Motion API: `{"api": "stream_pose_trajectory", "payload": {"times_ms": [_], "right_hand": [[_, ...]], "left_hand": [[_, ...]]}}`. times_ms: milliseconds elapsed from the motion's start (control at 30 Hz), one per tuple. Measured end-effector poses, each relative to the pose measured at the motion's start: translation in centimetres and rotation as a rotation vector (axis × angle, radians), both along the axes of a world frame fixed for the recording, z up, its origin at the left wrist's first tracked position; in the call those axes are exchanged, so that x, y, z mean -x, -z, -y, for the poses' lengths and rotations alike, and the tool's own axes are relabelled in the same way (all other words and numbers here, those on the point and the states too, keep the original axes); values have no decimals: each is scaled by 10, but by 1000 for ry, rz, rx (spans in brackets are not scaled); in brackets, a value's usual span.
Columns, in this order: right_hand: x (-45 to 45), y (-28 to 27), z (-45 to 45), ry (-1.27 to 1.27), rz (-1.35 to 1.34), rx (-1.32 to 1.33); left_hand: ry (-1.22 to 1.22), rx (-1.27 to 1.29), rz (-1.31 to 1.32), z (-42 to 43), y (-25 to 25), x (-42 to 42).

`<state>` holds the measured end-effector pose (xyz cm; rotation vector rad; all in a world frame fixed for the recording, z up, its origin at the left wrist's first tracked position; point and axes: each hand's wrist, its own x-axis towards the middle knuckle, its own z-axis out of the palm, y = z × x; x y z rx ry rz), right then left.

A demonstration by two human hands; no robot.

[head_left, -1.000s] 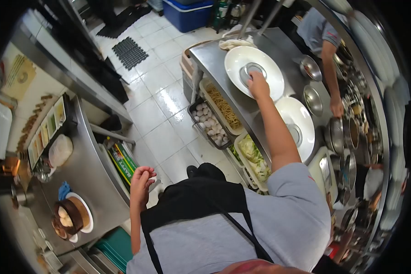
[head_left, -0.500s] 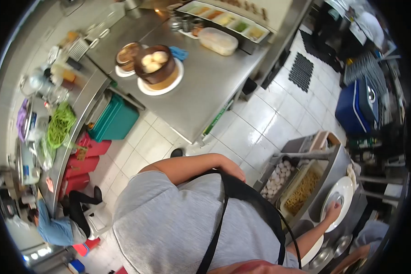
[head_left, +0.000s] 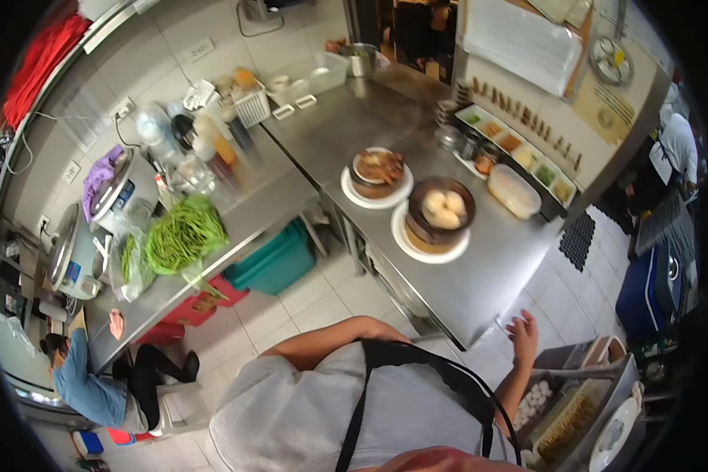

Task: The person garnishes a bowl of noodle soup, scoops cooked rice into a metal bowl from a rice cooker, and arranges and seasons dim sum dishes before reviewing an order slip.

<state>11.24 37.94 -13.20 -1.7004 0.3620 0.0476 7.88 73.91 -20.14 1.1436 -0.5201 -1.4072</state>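
My right hand (head_left: 523,337) is raised off the corner of the steel table, its fingers loosely apart with nothing in them. My left arm is bent across my front, and the left hand (head_left: 385,330) is mostly hidden at the black apron (head_left: 417,358). Ahead on the table stands a dark round steamer basket (head_left: 440,224) of pale buns, on a white plate (head_left: 427,253). Beside it, a second basket (head_left: 376,175) of brown food sits on another white plate (head_left: 355,194). An oval white plate (head_left: 615,433) lies low on the right.
The steel table (head_left: 495,275) has a corner near me. A condiment tray (head_left: 515,149) and a plastic tub (head_left: 514,191) line its far right. Left are green beans (head_left: 185,236) on a counter, a teal bin (head_left: 271,263) and a seated person (head_left: 106,385). Eggs (head_left: 533,405) and noodles (head_left: 566,425) are at right.
My right hand has left the oval white plate and moved up and left toward the table. The view has turned toward the table and left counter. My left hand is now less visible.
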Motion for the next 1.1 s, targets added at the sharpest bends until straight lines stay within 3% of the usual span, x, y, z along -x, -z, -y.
{"api": "stream_pose_trajectory", "payload": {"times_ms": [33,67,167,200,300,433,633,733,867,1033,1100], "right_hand": [[-10,0,-35,-74,-42,-25],[-20,-5,-66,-91,-68,-68],[-54,-6,-120,-45,-144,-165],[-63,-11,-134,-22,-167,-188],[-85,-17,-161,-6,-233,-233],[-113,1,-173,-96,-280,-296],[-130,-5,-188,-101,-322,-166],[-131,-10,-191,-151,-300,-101],[-134,-10,-196,-142,-308,-139],[-140,-21,-210,-298,-12,83],[-138,7,-205,-112,-153,-130]], "left_hand": [[-23,-35,126,-33,-11,3],[-93,-78,54,-60,-30,6],[-13,-493,280,-132,-25,-4],[-174,-531,344,-154,-8,-4],[-720,-496,41,-175,-47,-33],[-1197,-186,-172,-172,-61,-99],[-1480,-167,-329,-179,-48,-171],[-1671,-335,-125,-178,-64,-186],[-1485,-358,-64,-189,-62,-220],[-1457,-482,10,-208,-57,-255],[-1429,-536,4,-216,-48,-271]]}}
